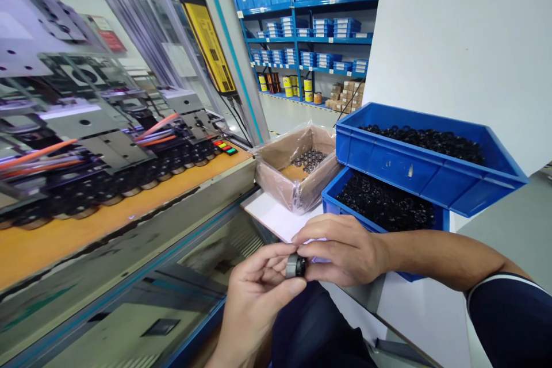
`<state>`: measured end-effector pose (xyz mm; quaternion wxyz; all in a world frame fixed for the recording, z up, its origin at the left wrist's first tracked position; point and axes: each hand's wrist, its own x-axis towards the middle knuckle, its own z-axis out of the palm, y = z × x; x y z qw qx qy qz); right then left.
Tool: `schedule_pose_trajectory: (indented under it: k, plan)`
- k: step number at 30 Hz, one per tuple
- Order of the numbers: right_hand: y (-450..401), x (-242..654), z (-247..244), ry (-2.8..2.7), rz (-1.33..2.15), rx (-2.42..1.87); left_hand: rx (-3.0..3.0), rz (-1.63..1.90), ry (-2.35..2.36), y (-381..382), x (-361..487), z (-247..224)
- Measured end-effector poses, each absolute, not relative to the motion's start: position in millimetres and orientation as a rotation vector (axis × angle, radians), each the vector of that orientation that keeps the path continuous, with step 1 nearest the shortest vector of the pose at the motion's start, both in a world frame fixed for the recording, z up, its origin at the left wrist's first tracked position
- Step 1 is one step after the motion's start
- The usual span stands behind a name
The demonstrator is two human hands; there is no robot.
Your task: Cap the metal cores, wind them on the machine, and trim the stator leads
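Observation:
A small ring-shaped part, grey metal on one side and black on the other, is held between my two hands in front of my lap. My left hand grips its grey side between thumb and fingers. From the right, the fingertips of my right hand close on its black side. Just beyond my right hand stands a blue bin of black plastic parts. The fingers partly cover the held part, so its full shape is hidden.
A second blue bin of black parts rests above the first. Left of them, a plastic-lined cardboard box holds metal rings. A machine with an orange bench carries a row of black-and-metal parts. Blue shelving stands behind.

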<state>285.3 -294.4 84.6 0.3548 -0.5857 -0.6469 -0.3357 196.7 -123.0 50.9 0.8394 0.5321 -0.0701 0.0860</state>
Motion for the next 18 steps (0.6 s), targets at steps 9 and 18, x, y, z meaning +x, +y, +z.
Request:
schedule_pose_trajectory:
  k: [9,18]
  plan:
    - [-294.8,283.9,89.9,-1.715,-0.931,-1.505,1.192,0.261,-0.152,-122.9,197.2,57.1]
    - [-293.7,281.7,89.4,-1.697,-1.059,-1.472,1.197,0.224,-0.16,-116.1,198.1,51.6]
